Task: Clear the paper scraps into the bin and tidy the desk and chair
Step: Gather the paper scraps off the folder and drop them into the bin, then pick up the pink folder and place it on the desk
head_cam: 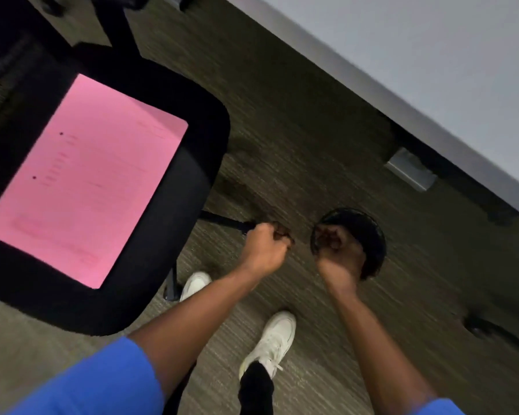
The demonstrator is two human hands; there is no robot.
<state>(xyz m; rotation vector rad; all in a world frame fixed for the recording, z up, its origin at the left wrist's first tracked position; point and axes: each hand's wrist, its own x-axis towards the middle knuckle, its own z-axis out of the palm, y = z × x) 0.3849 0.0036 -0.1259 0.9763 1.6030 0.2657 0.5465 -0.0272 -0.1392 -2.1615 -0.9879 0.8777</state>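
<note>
The person's right hand (336, 250), curled into a fist whose contents cannot be made out, hangs directly over the round black bin (369, 235) on the carpet, the similarly fisted left hand (265, 245) just beside its rim.

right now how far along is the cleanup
Done: cannot tell; no scraps show on the carpet, and the bin's contents are hidden. In hand: both hands are fisted, right hand over the black bin, left hand beside it. Left: a pink sheet lies on the chair seat.
</note>
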